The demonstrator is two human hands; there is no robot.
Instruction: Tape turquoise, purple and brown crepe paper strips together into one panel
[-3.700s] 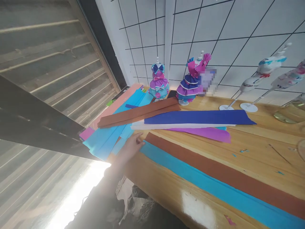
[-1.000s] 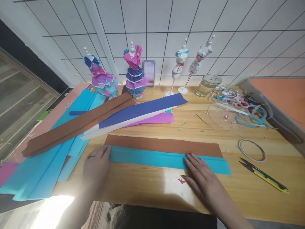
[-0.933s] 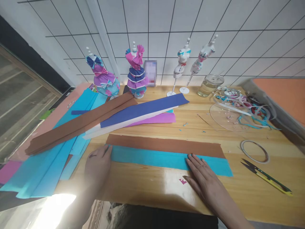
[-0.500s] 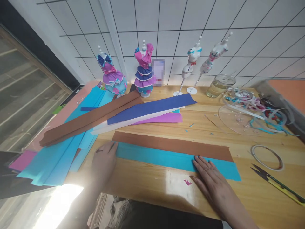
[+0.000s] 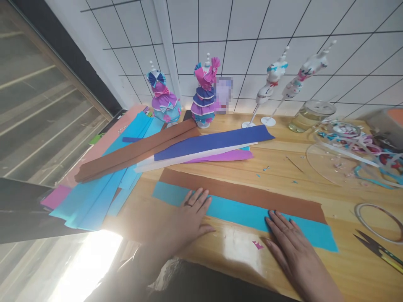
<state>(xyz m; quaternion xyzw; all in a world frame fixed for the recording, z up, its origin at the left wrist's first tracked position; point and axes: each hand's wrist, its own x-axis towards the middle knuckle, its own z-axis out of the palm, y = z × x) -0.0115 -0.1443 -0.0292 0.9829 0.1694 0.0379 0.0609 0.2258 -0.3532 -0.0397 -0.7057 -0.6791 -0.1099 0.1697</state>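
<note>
Leftmost, we see blue sheets (image 5: 94,195) piled loosely, with a folded brown length (image 5: 135,151) lying across them; by their look we judge them thin and light, paper or fine cloth, though we cannot tell which.

Next comes our left hand (image 5: 190,220), flat with its fingers spread, resting on the blue strip (image 5: 239,213) near its left end. It grips nothing; the palm side is hidden. The blue strip lies along the near side of the brown strip (image 5: 242,191), both on the tabletop (image 5: 335,195); whether their edges overlap or merely meet, we cannot tell. We would expect both strips to be soft, nearly weightless, quick to slide on the smooth wood and easy to crease or tear. Light pressure from spread fingertips should serve us better than a pinch in the middle; to lift one, we would take it by both short ends and keep it gently taut.

Farther right, just past the pink scrap (image 5: 257,245), our right hand (image 5: 292,247) lies flat, its fingers close together and extended over the blue strip toward its right end, also gripping nothing. Rightmost, the snips (image 5: 374,247) lie beside that end, their points near enough that we should keep the delicate edge off them.
</note>
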